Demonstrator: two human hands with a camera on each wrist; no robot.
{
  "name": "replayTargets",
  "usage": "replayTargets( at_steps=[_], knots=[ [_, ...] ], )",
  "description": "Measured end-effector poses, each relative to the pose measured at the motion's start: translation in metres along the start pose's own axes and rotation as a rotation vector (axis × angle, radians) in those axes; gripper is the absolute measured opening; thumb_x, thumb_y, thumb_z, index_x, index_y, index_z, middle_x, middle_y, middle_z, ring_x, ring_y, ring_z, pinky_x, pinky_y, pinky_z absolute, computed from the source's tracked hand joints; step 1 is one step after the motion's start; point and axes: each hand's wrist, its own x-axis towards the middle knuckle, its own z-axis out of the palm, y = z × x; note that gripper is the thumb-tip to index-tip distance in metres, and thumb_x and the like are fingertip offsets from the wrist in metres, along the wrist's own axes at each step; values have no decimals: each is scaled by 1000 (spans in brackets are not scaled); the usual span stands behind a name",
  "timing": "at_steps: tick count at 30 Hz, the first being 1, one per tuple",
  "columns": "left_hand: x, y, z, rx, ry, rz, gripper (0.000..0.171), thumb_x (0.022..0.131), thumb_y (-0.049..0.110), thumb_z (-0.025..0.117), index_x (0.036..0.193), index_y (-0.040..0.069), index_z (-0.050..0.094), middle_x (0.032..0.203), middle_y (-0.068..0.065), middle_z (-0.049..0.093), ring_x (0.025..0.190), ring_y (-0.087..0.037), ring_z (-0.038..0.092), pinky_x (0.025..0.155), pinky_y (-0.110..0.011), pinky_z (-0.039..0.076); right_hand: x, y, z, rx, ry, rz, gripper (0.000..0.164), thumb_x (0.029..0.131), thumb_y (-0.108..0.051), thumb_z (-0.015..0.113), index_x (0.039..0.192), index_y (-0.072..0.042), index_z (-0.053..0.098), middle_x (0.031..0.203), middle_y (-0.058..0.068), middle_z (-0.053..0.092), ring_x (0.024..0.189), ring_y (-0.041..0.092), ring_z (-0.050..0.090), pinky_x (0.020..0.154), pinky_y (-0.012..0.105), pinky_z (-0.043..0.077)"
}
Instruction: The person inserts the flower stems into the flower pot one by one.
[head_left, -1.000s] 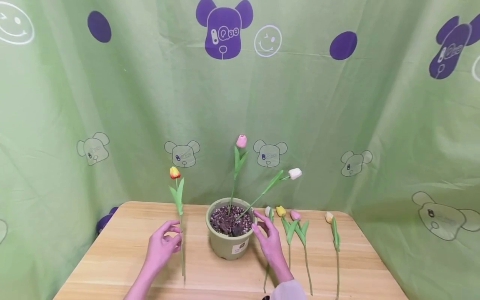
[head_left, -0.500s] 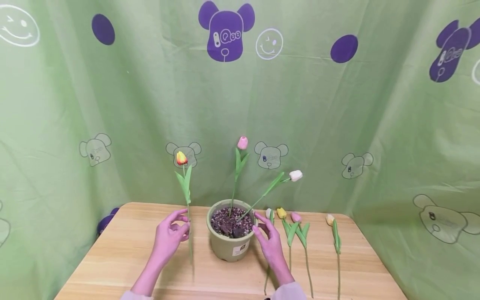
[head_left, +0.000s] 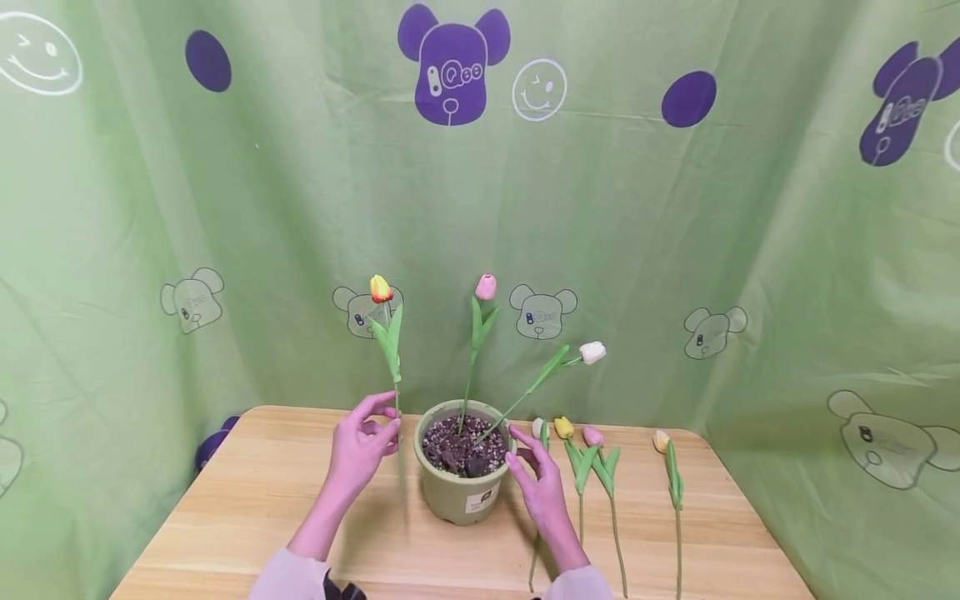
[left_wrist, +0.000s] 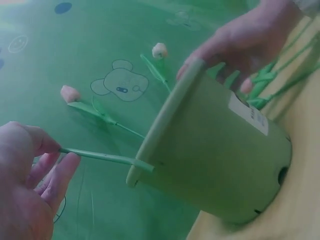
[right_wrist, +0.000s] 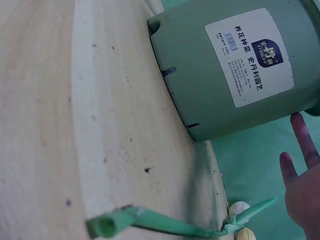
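My left hand (head_left: 360, 446) pinches the stem of a red-and-yellow tulip (head_left: 381, 288) between thumb and fingers, upright just left of the pot. In the left wrist view the lower stem (left_wrist: 107, 157) overlaps the outside of the pot near its rim; the bloom is out of sight there. The green flower pot (head_left: 453, 498) holds dark soil, with a pink tulip (head_left: 486, 287) upright in it and a white tulip (head_left: 592, 352) leaning right. At the pot's right rim, my right hand (head_left: 546, 492) rests its spread fingertips against it. The right wrist view shows fingers (right_wrist: 303, 132) just under the rim.
Right of the pot several tulips lie on the wooden table (head_left: 247, 500), among them a yellow one (head_left: 563, 427), a pink one (head_left: 592, 436) and a cream one (head_left: 661, 441). A green printed curtain (head_left: 630, 208) hangs around the table.
My left hand has moved right and up with the red-and-yellow tulip, bringing it close to the pot's left side. My right hand stays at the rim.
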Motion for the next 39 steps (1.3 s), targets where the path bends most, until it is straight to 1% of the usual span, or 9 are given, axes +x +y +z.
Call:
replayTargets(
  at_steps=[5,7,10,15,20,27,31,35,39],
  knots=[
    [9,4,7,-23,19,-4,45,93,-1,70,136,10,65,115,-22,67,77,-15,68,71,-36,70,-1,0,0,0,3,-7,45,101,-14,67,145,-14,58,151,10,57,122,43,63,124,63,36],
    [13,5,10,-22,29,6,45,93,-1,70,137,10,64,114,-20,68,77,-14,67,70,-32,69,-1,0,0,-1,0,-10,45,101,-14,67,145,-13,57,151,10,57,122,43,63,123,64,37],
    [19,7,16,-24,40,26,46,93,-1,70,138,8,63,113,-20,68,76,-14,67,70,-30,69,-1,0,0,-3,-2,-8,45,101,-14,67,145,-14,57,151,10,57,122,42,63,123,64,37],
    [27,10,24,-36,41,47,46,94,0,70,139,7,62,114,-20,68,78,-16,67,71,-29,69,-1,1,0,-12,0,-16,44,102,-13,65,145,-14,57,151,11,57,120,42,64,122,66,36],
    [33,10,31,-31,54,54,45,95,1,70,139,8,62,115,-21,69,78,-14,67,70,-28,69,-2,1,1,-7,1,-15,44,102,-13,66,145,-13,57,150,12,57,121,42,64,121,68,37],
    [49,3,40,-15,65,90,44,94,0,70,136,12,65,112,-19,70,77,-16,68,67,-27,68,-1,0,0,-10,7,-19,44,101,-12,66,144,-13,58,150,11,58,119,40,65,122,65,38],
    [57,0,45,8,77,110,44,94,1,71,136,9,64,112,-19,71,79,-16,68,67,-25,67,1,0,0,-11,-1,-27,43,102,-11,65,145,-11,57,150,12,57,118,40,65,122,63,39],
    [61,-3,50,21,90,110,44,94,-1,70,137,8,63,113,-18,71,81,-20,69,68,-24,67,2,0,0,-1,-9,-29,44,102,-10,65,145,-10,57,150,11,58,118,41,64,123,63,38],
    [63,-7,53,22,94,112,44,94,-1,69,137,8,63,113,-18,71,84,-24,69,69,-25,67,1,0,0,10,-4,-14,44,101,-9,66,144,-10,58,150,10,58,118,40,64,122,62,39]
  ],
)
